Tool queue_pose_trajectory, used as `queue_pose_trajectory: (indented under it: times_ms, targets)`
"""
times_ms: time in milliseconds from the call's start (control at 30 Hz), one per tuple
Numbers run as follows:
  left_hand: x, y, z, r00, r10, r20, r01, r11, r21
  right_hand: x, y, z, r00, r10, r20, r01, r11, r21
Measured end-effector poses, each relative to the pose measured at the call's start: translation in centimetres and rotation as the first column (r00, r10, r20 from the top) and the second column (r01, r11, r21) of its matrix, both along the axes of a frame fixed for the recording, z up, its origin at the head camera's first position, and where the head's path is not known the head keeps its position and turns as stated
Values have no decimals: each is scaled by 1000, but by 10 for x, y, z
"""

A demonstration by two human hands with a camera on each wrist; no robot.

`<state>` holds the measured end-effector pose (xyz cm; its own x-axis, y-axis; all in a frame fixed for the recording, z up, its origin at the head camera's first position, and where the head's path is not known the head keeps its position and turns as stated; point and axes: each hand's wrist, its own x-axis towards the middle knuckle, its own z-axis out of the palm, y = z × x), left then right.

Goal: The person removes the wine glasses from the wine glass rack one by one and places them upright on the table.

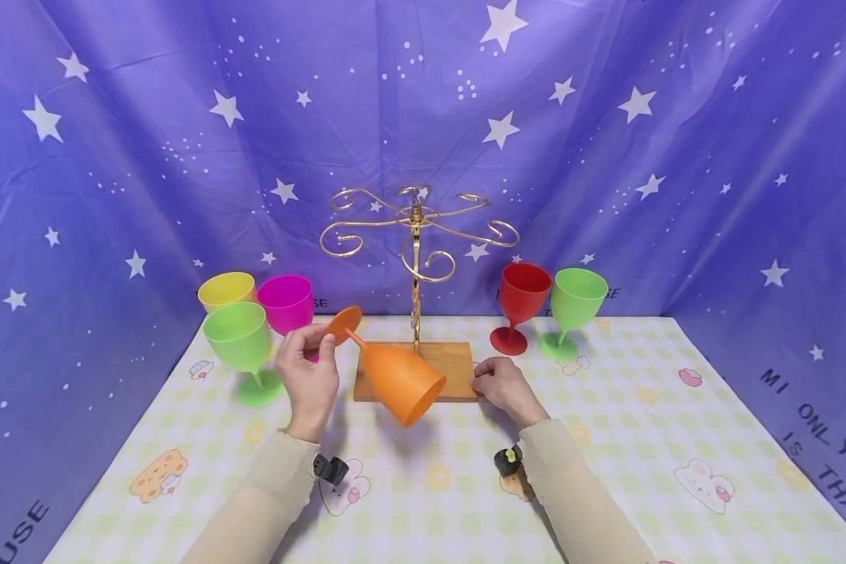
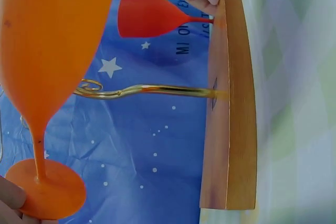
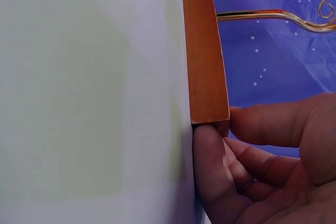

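Observation:
My left hand [image 1: 309, 374] pinches the round foot of an orange plastic goblet [image 1: 399, 380]. The goblet hangs tilted in the air, its mouth pointing down to the right, in front of a gold wire stand [image 1: 416, 274]. At the right end of the stand's wooden base [image 1: 453, 374], my right hand [image 1: 505, 389] grips the front corner. In the right wrist view, a thumb [image 3: 268, 124] lies on the base's top face and a finger touches its end. Curled arms at the top of the stand carry no goblets.
Left of the stand are a yellow goblet [image 1: 227, 290], a magenta goblet [image 1: 286, 304] and a green goblet [image 1: 238, 338]. A red goblet [image 1: 525, 291] and another green goblet [image 1: 580, 299] stand to the right. Behind the checked tablecloth [image 1: 627, 439] hangs a starry purple curtain [image 1: 395, 102].

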<state>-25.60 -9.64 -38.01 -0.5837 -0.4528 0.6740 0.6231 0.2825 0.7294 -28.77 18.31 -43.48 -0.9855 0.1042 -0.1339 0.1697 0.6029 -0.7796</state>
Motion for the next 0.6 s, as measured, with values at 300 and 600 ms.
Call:
queue_pose_trajectory:
  times_ms: [300, 600]
  targets:
    - [8, 5, 6, 999, -3, 40, 4, 1000, -1, 1, 0, 4, 1000, 14, 21, -13, 999, -49]
    - [10, 3, 5, 995, -24, 98, 22, 1000, 21, 6, 1, 15, 998, 50, -40, -55, 986, -155]
